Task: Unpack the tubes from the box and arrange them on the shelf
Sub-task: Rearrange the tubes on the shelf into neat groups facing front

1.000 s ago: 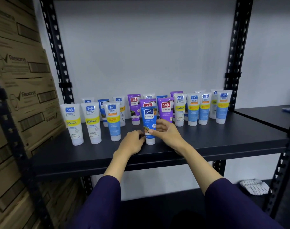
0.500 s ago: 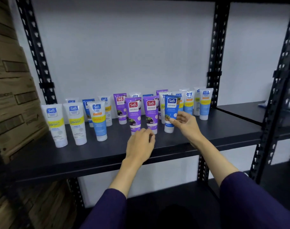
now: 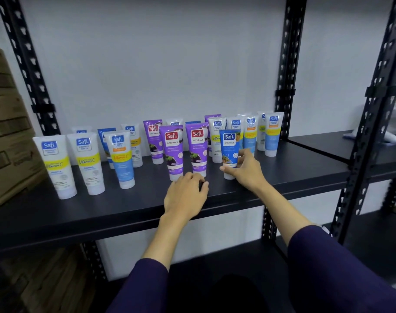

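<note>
Tubes stood cap-down in loose rows on the black shelf (image 3: 294, 168), all labelled Safi. At the left of the front row were two white tubes (image 3: 54, 166) with yellow Vitamin C bands, then a white and light-blue tube (image 3: 121, 159) just beside them. Two purple tubes (image 3: 173, 152) marked Naturals stood near the middle, close together but not clearly touching. More white, blue and purple tubes filled the back rows (image 3: 251, 132) toward the right upright of the rack.

The right hand (image 3: 246, 170) held a dark blue tube (image 3: 229, 150) upright at the right end of the front row, just right of the purple pair. Its grip was narrow: the thumb lay against the lower front near the white cap, and the fingers curled around the tube's right side. The cap sat at the shelf surface; whether it rested fully on it could not be told.

The left hand (image 3: 184, 195) lay palm-down on the front part of the shelf, just before the purple tubes. Its fingers were loosely curled and held nothing; whether the fingertips touched a purple tube's cap could not be told.

Brown cardboard boxes (image 3: 9, 136) were stacked beyond the rack's left upright. Dark purple sleeves (image 3: 328, 267) covered both forearms.
</note>
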{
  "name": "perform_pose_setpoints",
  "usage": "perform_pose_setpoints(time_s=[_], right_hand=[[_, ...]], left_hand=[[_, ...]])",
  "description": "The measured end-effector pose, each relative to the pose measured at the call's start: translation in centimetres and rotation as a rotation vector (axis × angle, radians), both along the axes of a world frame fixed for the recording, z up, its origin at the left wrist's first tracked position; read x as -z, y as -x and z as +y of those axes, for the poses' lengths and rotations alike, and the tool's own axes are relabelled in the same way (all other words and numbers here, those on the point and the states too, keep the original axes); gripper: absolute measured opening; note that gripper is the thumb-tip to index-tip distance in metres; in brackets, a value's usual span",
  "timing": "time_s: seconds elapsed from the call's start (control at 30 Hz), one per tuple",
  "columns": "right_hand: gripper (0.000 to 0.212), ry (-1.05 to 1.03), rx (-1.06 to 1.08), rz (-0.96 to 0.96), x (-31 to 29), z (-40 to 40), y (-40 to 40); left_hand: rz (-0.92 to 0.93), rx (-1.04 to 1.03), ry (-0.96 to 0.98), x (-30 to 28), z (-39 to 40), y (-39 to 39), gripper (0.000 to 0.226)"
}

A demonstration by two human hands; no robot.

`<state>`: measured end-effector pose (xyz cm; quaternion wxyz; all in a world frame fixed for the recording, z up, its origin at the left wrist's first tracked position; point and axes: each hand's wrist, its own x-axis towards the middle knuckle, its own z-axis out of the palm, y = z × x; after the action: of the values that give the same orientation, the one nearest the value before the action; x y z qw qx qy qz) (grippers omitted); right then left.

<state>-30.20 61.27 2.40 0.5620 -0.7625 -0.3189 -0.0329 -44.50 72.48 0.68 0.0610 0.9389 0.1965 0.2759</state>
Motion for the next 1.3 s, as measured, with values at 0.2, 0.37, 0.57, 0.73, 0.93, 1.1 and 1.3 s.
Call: perform_pose_setpoints(time_s=[0.2,0.37,0.57,0.73,0.93,1.1,1.3], right_hand=[[0.05,0.021,-0.01,-0.01,0.1,1.7,-0.3],[0.052,0.057,-0.024,-0.028,0.3,2.2,-0.6],[0.051,0.088,-0.01,-0.051,0.5,2.5,-0.9],[0.052,0.114,-0.009,-0.048,0.6,2.5,-1.2],[0.049,0.141,-0.011,-0.041,0.9,2.6,-1.7],[0.047,0.142,-0.015,-0.038,0.8,2.6,-1.7],[0.047,0.131,-0.006,-0.038,0.9,2.5,-1.4]], left_hand=[[0.003,-0.006,-0.001,0.0,0.0,-0.1,0.033],[-0.001,-0.009,-0.007,0.2,0.0,-0.1,0.035],[0.016,-0.017,-0.01,0.1,-0.1,-0.1,0.036],[0.033,-0.013,-0.01,0.2,0.1,-0.2,0.038],[0.112,-0.003,-0.038,0.4,0.5,-0.6,0.043],[0.145,-0.009,-0.041,0.4,0.7,-0.7,0.044],[0.144,-0.008,-0.051,0.4,0.7,-0.8,0.043]])
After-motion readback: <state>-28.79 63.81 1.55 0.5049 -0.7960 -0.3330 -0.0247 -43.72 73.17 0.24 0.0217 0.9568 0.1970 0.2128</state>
